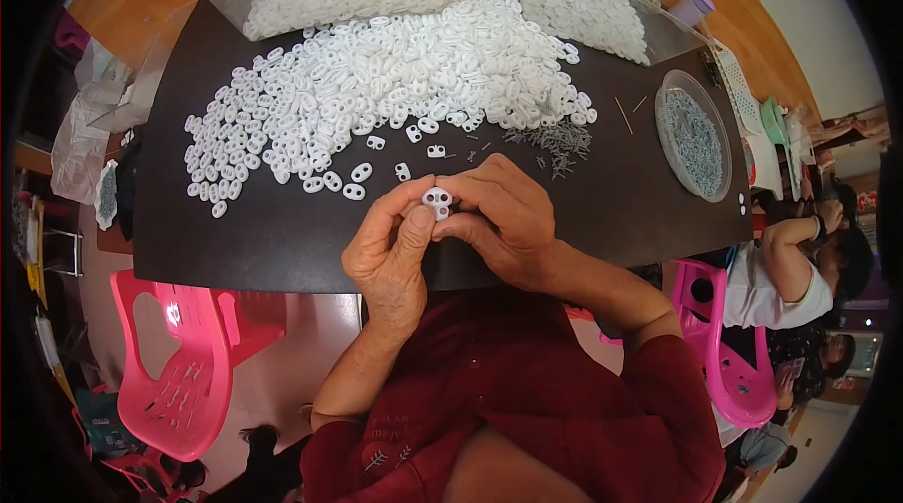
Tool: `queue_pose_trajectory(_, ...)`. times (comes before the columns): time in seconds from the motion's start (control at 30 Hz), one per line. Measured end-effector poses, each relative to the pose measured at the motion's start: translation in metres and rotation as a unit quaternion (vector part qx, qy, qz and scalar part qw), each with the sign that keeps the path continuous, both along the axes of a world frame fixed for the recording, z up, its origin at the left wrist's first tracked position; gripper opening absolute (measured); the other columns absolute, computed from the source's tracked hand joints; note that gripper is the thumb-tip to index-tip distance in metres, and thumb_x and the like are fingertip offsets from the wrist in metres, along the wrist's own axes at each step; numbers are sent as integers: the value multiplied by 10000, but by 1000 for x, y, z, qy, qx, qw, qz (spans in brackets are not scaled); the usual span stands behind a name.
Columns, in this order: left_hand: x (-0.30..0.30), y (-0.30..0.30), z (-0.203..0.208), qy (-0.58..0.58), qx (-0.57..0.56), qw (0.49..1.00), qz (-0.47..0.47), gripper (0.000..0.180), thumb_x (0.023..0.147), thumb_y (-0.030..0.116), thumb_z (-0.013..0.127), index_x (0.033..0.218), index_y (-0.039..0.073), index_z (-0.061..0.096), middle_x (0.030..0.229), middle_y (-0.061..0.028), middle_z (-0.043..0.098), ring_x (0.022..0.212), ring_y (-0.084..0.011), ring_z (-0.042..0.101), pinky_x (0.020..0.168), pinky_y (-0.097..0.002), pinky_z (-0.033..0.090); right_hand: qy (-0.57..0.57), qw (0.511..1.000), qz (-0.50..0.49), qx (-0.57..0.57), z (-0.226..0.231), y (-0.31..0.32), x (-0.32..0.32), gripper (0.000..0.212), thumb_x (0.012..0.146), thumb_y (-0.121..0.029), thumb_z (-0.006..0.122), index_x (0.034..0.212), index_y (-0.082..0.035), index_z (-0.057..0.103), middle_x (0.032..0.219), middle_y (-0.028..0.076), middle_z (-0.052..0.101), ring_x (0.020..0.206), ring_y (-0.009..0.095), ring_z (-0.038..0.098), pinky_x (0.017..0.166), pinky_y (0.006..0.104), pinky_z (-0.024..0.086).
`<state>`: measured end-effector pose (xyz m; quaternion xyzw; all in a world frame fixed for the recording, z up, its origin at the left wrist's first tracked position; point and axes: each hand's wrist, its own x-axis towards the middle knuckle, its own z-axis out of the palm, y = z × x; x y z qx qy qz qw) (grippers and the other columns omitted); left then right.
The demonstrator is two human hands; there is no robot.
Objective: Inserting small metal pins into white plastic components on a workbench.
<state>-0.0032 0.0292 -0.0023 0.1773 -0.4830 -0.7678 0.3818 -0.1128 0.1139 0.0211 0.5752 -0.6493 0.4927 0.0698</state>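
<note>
Over the front of the dark table (273, 230), my left hand (388, 254) and my right hand (503, 212) meet. Between their fingertips is a small white two-hole plastic piece (436, 196), apparently with a second white part against its lower side. My left thumb and forefinger pinch it from the left; the right thumb and forefinger close on it from the right. Just beyond my fingers lie several loose white two-hole pieces (354, 191). Behind them spreads a big heap of white pieces (376, 70). Small grey metal pins or screws (562, 146) lie right of the heap.
A clear bin (226, 0) of white pieces stands at the far left, another bin (679, 44) at the far right. A round clear tub (666, 150) holds small metal parts. Pink chairs (221, 381) stand beyond the table edge. Other people (800, 268) sit at right.
</note>
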Motion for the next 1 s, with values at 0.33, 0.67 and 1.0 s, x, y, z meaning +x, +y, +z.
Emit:
queue_pose_trajectory(0.33,-1,6,-13,59,-45,996,53,188,892,95,600,1023,-40,594,993,-84,617,874,-102,545,816,-240,441,-47,998,21,-43,-5,-3,7,312,698,-38,733,981,40,629,771,82,625,611,176,518,527,276,399)
queue_pose_trajectory(0.67,6,9,-5,53,-5,998,41,175,917,100,562,1037,-27,570,969,-68,602,853,-91,540,793,-224,443,-40,998,31,-22,-3,-5,12,349,729,-137,729,1020,6,601,775,57,597,617,180,507,544,285,397)
queue_pose_trajectory(1.0,7,13,-4,46,-29,997,49,203,949,133,512,1059,-30,562,987,-53,578,837,-71,498,783,-216,417,18,998,9,-65,-12,-8,15,303,774,-163,698,989,21,590,768,67,590,598,189,500,538,292,385)
